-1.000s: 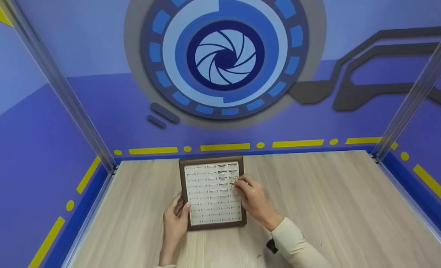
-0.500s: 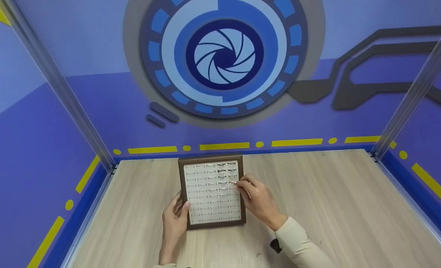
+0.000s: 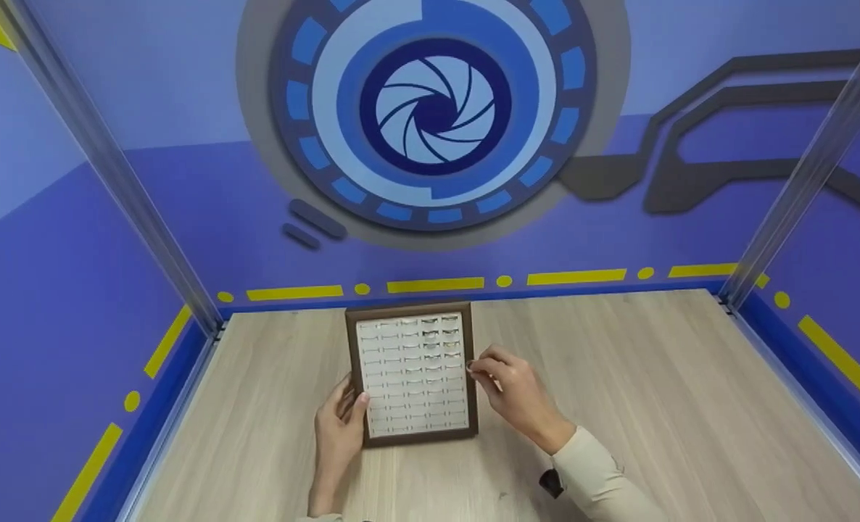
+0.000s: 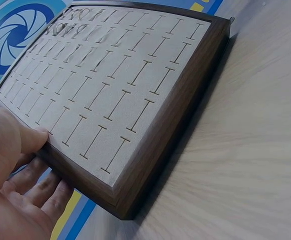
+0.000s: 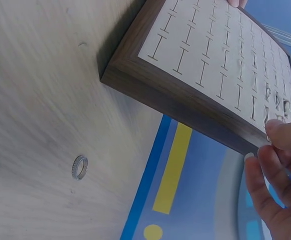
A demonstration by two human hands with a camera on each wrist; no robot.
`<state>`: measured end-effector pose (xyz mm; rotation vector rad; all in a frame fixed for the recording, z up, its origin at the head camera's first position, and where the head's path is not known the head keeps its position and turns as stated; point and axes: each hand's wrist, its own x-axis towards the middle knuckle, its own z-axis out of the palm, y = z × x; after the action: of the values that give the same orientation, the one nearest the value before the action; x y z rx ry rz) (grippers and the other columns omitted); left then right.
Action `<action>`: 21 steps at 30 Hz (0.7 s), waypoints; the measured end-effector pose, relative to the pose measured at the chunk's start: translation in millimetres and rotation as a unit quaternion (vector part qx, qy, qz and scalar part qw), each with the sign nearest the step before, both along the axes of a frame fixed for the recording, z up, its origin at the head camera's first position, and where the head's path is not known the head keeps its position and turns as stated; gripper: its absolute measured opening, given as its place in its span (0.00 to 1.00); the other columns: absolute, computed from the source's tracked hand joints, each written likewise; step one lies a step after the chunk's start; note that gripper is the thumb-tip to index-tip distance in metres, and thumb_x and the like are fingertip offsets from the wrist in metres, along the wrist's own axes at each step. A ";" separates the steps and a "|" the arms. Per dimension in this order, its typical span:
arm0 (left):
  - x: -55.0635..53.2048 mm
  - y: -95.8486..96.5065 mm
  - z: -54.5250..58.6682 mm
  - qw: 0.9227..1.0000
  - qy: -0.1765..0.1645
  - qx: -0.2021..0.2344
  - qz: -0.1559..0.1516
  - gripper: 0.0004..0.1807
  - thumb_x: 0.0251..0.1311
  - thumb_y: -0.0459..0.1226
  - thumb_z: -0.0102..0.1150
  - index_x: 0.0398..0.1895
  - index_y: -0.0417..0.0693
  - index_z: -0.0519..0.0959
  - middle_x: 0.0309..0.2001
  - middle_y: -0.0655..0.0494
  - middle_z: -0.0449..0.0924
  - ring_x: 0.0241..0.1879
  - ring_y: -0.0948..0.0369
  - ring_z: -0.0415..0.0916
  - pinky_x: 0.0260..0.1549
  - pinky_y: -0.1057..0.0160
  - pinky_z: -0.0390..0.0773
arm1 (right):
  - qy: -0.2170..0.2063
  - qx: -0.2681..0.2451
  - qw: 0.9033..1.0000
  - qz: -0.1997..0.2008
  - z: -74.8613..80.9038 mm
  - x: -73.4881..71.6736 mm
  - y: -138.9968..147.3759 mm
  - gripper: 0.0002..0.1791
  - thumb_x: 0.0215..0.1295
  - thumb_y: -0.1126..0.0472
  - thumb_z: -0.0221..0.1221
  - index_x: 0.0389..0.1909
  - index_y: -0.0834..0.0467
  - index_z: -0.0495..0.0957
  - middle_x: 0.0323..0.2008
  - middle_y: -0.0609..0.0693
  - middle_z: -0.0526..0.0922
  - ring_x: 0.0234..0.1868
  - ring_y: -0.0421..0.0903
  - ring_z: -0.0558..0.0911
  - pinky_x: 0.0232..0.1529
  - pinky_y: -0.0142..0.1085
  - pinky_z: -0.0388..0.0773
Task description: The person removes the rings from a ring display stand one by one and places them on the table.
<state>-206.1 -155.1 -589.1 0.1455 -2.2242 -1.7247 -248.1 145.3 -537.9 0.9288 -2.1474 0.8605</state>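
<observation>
A brown-framed ring display tray (image 3: 356,348) with a pale slotted pad stands tilted on the table. My left hand (image 3: 341,428) grips its left edge, the thumb on the front and the fingers behind, as the left wrist view also shows. Between thumb and forefinger my right hand (image 3: 517,391) pinches a small ring (image 3: 470,366), mostly covered by the fingertips, just off the tray's right edge. Several rings (image 3: 431,334) sit in the upper right slots. A silver ring (image 5: 79,167) lies on the table in the right wrist view.
The wood-grain table (image 3: 655,377) is enclosed by blue printed walls (image 3: 205,217) with metal corner posts (image 3: 800,167). The tray's top is close to the back wall. A dark object (image 3: 551,483) sits under the right cuff.
My right hand has drawn back to the right, from over the tray's right column to beside its frame, with the ring pinched. The left hand keeps its grip.
</observation>
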 end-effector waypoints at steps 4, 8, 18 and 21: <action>-0.5 0.1 -0.9 1.000 0.001 -0.003 0.003 0.28 0.74 0.27 0.61 0.76 0.35 0.71 0.71 0.32 0.76 0.68 0.38 0.79 0.68 0.52 0.83 | -0.017 0.002 1.000 -0.001 -1.4 1.6 7.0 0.10 0.59 0.78 0.73 0.34 0.61 0.88 0.34 0.47 0.85 0.33 0.39 0.85 0.35 0.23 0.86; -1.3 0.2 -0.4 1.000 0.001 -0.003 0.004 0.28 0.74 0.27 0.61 0.75 0.35 0.72 0.70 0.32 0.76 0.67 0.38 0.79 0.68 0.52 0.83 | -0.026 0.006 1.000 -0.009 -3.0 3.3 13.6 0.10 0.59 0.78 0.73 0.34 0.60 0.88 0.33 0.47 0.85 0.33 0.39 0.85 0.34 0.24 0.87; -0.1 0.8 1.4 1.000 -0.003 0.009 -0.003 0.28 0.75 0.28 0.61 0.76 0.36 0.70 0.72 0.33 0.74 0.69 0.39 0.77 0.69 0.53 0.82 | -0.066 0.035 0.996 -0.045 -8.5 7.7 29.1 0.10 0.63 0.74 0.72 0.34 0.55 0.88 0.34 0.43 0.84 0.34 0.35 0.83 0.31 0.26 0.86; 0.2 1.1 1.1 1.000 -0.013 0.009 -0.004 0.29 0.76 0.28 0.60 0.77 0.37 0.70 0.73 0.34 0.74 0.70 0.39 0.77 0.70 0.53 0.82 | -0.082 0.040 0.994 -0.054 -10.2 9.2 33.7 0.10 0.65 0.73 0.71 0.34 0.54 0.88 0.34 0.42 0.84 0.34 0.34 0.83 0.31 0.26 0.86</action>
<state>-205.9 -154.0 -588.0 0.1651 -2.2305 -1.7575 -239.0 179.1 -548.2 0.7977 -2.3650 0.8268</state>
